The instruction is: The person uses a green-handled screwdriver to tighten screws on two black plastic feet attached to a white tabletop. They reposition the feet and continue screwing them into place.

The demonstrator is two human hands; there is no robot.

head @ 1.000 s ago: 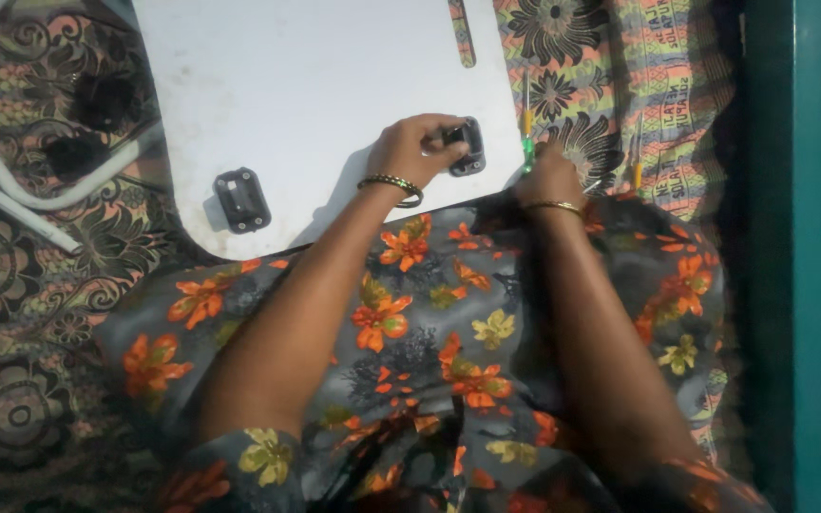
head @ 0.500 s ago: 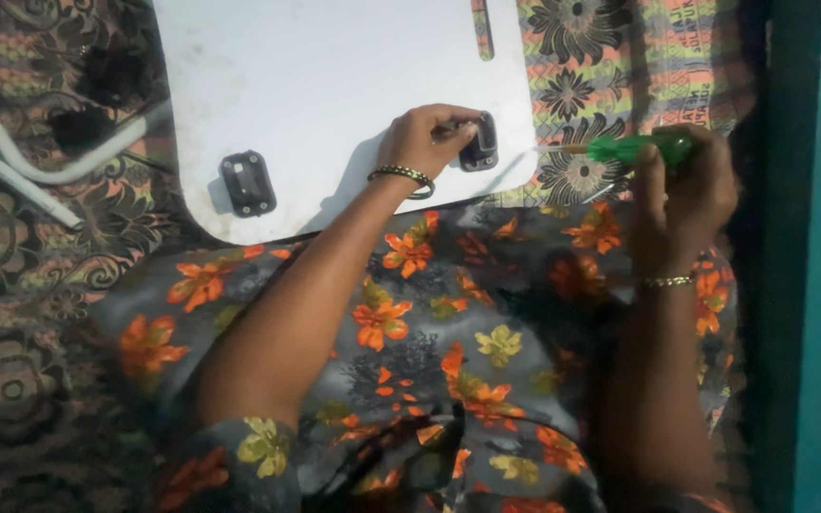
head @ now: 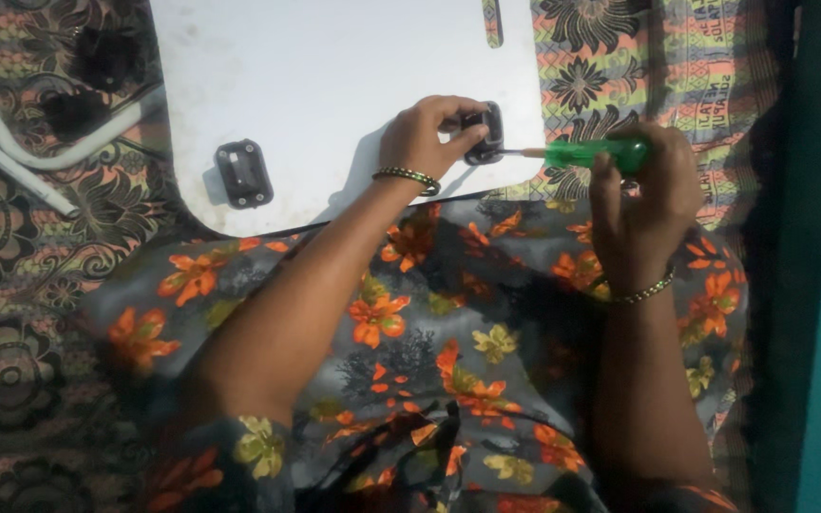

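Green-handled screwdriver [head: 586, 152] was gripped in the right hand [head: 643, 204], fingers curled round it, tip touching the black bracket [head: 484, 133] at the white board's [head: 334, 76] near edge. Left hand [head: 425, 138] pinched that bracket, steadying it.

The board [head: 334, 85] lies on the cloth [head: 11, 313], just beyond the lap [head: 410, 342]. On the board, one bracket [head: 242, 173] sits near its near edge, to the left. A second bracket [head: 483, 133] sits at its right near corner, under the left hand [head: 425, 136]. The screwdriver [head: 582, 152] lies level just right of the board, its tip at the second bracket, its handle in the right hand [head: 643, 204]. Tubes [head: 40, 157] lie left of the board.
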